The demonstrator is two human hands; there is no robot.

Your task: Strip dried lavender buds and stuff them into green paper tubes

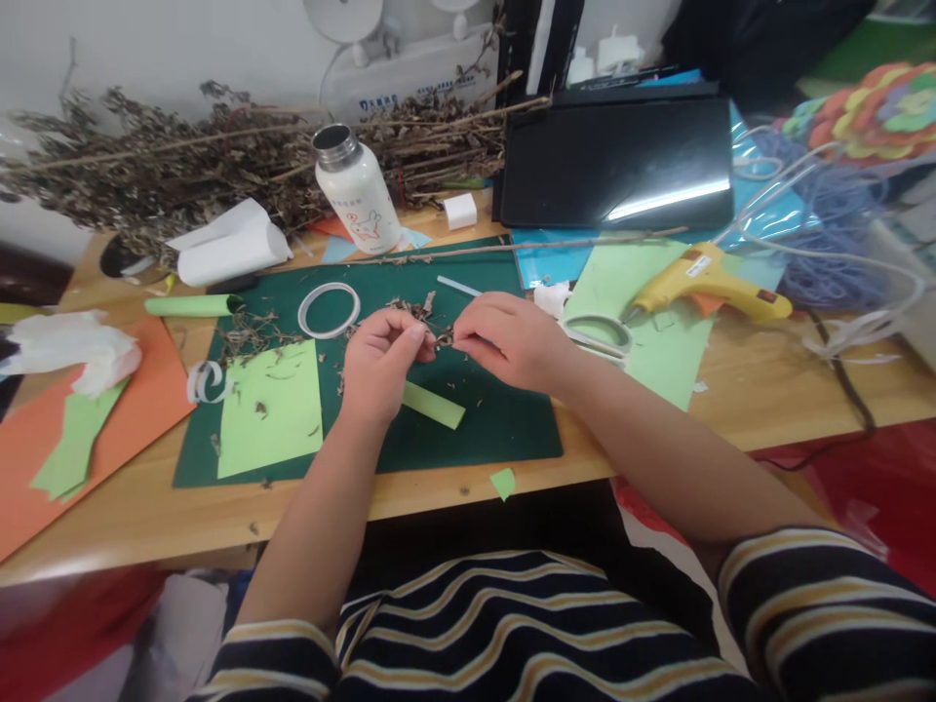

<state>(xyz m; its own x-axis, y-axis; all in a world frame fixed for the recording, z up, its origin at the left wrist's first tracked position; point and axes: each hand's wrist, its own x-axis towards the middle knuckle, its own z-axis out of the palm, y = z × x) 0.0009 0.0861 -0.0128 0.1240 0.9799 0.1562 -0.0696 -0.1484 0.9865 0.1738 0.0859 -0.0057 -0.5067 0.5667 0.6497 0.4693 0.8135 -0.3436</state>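
Observation:
Over the green cutting mat [504, 419], my left hand [384, 361] and my right hand [512, 341] face each other, fingertips closed in a pinch. Between them is a small piece of dried plant [445, 337], brown and crumpled, held from both sides. Behind my left hand lies a small heap of dry leaf bits [415, 308]. A narrow light-green paper strip [435, 405] rests just below my fingers, partly hidden by the left hand. Left of it, a light-green paper sheet [270, 409] carries scattered crumbs. A roll of tape [329, 310] lies flat behind.
A big bundle of dried branches [182, 146] runs along the wall. In front of it stands an uncapped white bottle [358, 190]. Scissors [604, 336] and a yellow glue gun [706, 283] lie right, near a black tablet-like device [618, 161]. Orange paper [146, 419] lies left.

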